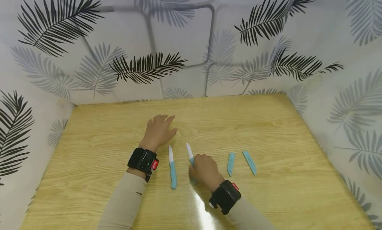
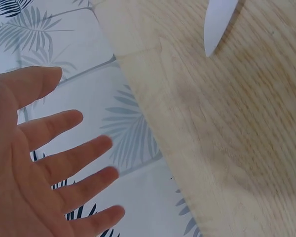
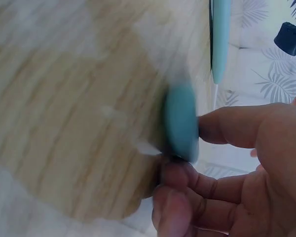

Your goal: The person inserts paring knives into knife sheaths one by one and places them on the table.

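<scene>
My right hand point(image 1: 206, 168) pinches the turquoise handle point(image 3: 181, 121) of a paring knife point(image 1: 189, 150) between thumb and fingers. Its white blade points away from me; the hand covers most of the handle. Left of it lies a second, matching paring knife point(image 1: 172, 173), blade also pointing away. My left hand point(image 1: 159, 129) hovers beyond that knife's tip with fingers spread, holding nothing. In the left wrist view its palm point(image 2: 19, 182) faces the camera, apart from the white blade point(image 2: 219, 24) at the top.
Two turquoise blade covers, one upright-angled cover point(image 1: 231, 164) and one slanted cover point(image 1: 249, 162), lie right of my right hand. The wooden table point(image 1: 104, 130) meets leaf-patterned cloth point(image 1: 179, 74) at the back and sides.
</scene>
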`<state>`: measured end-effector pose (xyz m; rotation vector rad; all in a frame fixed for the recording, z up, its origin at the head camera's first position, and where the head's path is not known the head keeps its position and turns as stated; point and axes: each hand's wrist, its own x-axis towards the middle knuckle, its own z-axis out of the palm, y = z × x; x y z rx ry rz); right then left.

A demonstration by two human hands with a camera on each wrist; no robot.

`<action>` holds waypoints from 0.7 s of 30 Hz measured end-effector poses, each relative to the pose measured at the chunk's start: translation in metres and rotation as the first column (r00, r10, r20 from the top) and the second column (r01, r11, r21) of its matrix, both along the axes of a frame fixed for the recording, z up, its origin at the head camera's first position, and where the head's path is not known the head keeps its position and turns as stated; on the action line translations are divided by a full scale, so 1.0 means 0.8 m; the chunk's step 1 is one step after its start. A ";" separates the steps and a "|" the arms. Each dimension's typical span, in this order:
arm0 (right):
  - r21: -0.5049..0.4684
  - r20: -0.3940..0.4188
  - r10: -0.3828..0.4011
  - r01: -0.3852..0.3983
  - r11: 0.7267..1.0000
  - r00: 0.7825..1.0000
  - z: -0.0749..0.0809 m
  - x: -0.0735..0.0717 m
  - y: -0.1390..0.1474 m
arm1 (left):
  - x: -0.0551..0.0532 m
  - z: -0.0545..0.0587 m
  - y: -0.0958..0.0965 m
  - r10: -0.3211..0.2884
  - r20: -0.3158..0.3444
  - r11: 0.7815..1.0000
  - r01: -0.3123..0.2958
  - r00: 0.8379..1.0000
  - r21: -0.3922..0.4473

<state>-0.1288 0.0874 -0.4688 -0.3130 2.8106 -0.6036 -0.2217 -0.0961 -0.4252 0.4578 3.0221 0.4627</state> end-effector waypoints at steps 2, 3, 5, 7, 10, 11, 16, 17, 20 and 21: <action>-0.021 -0.005 -0.002 0.002 1.000 1.000 -0.002 0.001 0.001 | 0.000 0.001 0.001 -0.021 -0.008 1.000 0.021 1.000 0.001; -0.038 0.000 -0.004 0.004 0.999 1.000 -0.002 0.001 0.001 | 0.000 0.001 0.001 -0.030 -0.006 1.000 0.030 1.000 0.004; -0.069 0.014 -0.007 0.008 0.998 1.000 -0.003 0.002 0.003 | 0.001 0.001 0.002 -0.039 0.011 0.999 0.039 0.999 0.003; -0.085 0.011 -0.011 0.012 0.996 1.000 -0.003 0.002 0.006 | 0.002 0.002 0.002 -0.044 0.021 0.999 0.044 0.999 0.001; -0.103 0.002 -0.014 0.014 0.995 1.000 -0.001 0.003 0.011 | 0.003 0.004 0.002 -0.046 0.022 0.999 0.046 0.999 0.005; -0.109 -0.006 -0.017 0.016 0.994 1.000 0.001 0.002 0.012 | 0.004 0.005 0.003 -0.048 0.021 0.999 0.048 0.999 0.007; -0.121 -0.020 -0.048 0.045 0.992 0.999 0.009 0.003 0.017 | 0.006 0.009 0.005 -0.043 0.040 0.999 0.042 0.998 0.029; -0.114 -0.017 -0.059 0.056 0.992 0.998 0.011 0.003 0.019 | 0.007 0.009 0.006 -0.035 0.044 0.999 0.033 0.998 0.035; -0.102 -0.030 -0.085 0.082 0.991 0.996 0.021 0.005 0.024 | 0.006 0.008 0.008 0.006 0.065 0.998 -0.010 0.998 0.063; -0.104 -0.039 -0.090 0.086 0.991 0.995 0.025 0.006 0.026 | 0.006 0.008 0.009 0.022 0.072 0.997 -0.027 0.997 0.069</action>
